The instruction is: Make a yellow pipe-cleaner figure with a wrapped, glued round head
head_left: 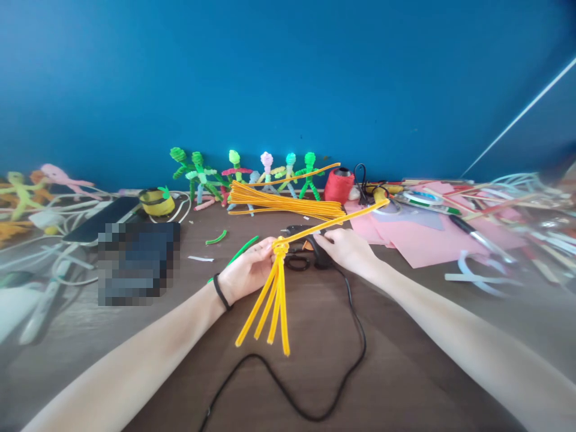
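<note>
My left hand (252, 270) is closed, pinching a yellow pipe-cleaner figure (281, 247) at its knotted top. Several yellow strands hang down from the knot, spread apart. One long strand runs from it up to the right, passing above my right hand. My right hand (348, 247) is wrapped round the handle of a black hot glue gun (321, 257). The gun's nozzle points left, just behind the knot; whether it touches the knot I cannot tell. From the handle a black cord (351, 300) loops toward me across the table. Part of the gun is hidden behind the strand and the fingers.
Behind my hands lies a bundle of orange-yellow pipe cleaners (288, 201). Several pipe-cleaner dolls (234, 165) lean on the blue wall, beside a red thread spool (339, 186). Pink paper (423, 240) and a marker (477, 234) are right; a phone (103, 219) and cables are left.
</note>
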